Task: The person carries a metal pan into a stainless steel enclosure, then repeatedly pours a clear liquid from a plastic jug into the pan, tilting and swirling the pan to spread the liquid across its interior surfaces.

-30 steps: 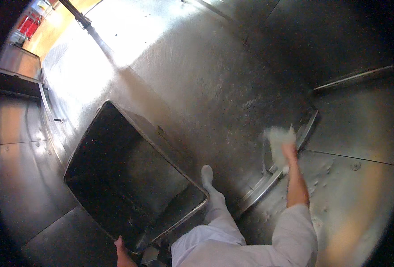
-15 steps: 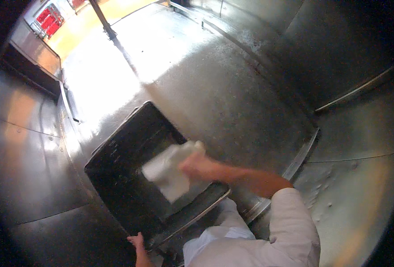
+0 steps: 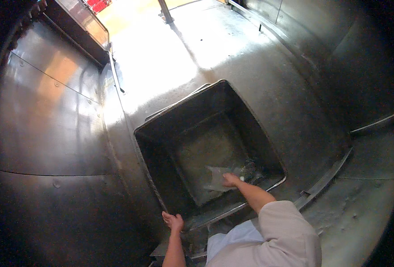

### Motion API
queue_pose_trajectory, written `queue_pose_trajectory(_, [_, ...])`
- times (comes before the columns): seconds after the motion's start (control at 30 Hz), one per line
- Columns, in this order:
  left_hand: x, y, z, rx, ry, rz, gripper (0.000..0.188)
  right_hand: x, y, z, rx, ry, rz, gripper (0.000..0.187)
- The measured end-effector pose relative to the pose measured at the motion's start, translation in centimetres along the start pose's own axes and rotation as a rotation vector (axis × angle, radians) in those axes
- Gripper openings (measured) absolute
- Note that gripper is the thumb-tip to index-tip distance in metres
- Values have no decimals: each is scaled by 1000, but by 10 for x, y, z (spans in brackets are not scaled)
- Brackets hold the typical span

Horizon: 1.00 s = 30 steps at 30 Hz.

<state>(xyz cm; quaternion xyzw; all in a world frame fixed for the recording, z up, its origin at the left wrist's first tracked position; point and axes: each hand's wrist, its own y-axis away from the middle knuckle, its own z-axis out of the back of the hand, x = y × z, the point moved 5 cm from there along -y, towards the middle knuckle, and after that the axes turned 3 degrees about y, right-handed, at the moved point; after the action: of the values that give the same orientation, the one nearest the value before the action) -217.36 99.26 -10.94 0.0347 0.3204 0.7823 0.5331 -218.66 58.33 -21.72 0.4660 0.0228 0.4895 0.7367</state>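
A deep, dark square bin (image 3: 149, 173) stands in front of me, its inner walls and grimy bottom showing. My right hand (image 3: 231, 180) reaches down inside it, fingers closed on a whitish cloth (image 3: 218, 177) low in the bin. The cloth looks thin and crumpled, and part of it is hidden by the hand. Beside that hand lies a small shiny, blurred patch that I cannot make out. At the near left corner, my left hand (image 3: 173, 220) is closed over the bin's rim.
Metal wall panels (image 3: 50, 124) rise on the left, with more panels (image 3: 366, 209) at the right. Smooth metal floor (image 3: 290, 98) surrounds the bin. A low rail (image 3: 326, 178) runs along the right side. Far off stand a dark post (image 3: 165, 11) and a red object (image 3: 100, 4).
My right hand has gone down into the bin with the whitish cloth, from above the opening. My left hand stays at the near left corner. The whole view has shifted.
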Motion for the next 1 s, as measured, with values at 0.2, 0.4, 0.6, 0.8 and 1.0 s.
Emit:
queue_pose_trajectory(0.2, [53, 19, -12, 109, 10, 169, 90, 32, 63, 30, 50, -743, 27, 39])
queue_pose_trajectory(0.4, [100, 13, -9, 72, -49, 342, 79, 9, 190, 139, -305, -1192, 295, 26])
queue_pose_trajectory(0.6, [87, -12, -20, 190, 305, 367, 87, -167, 395, 196, -824, -1161, -87, 26])
queue_pose_trajectory(0.8, [114, -20, -54, -7, 74, 611, 90, -356, 536, 152, -1062, -867, -727, 49])
queue_pose_trajectory(1.0, [100, 10, -62, -2, -70, 644, 105, -570, 425, 40, -320, -274, -952, 46])
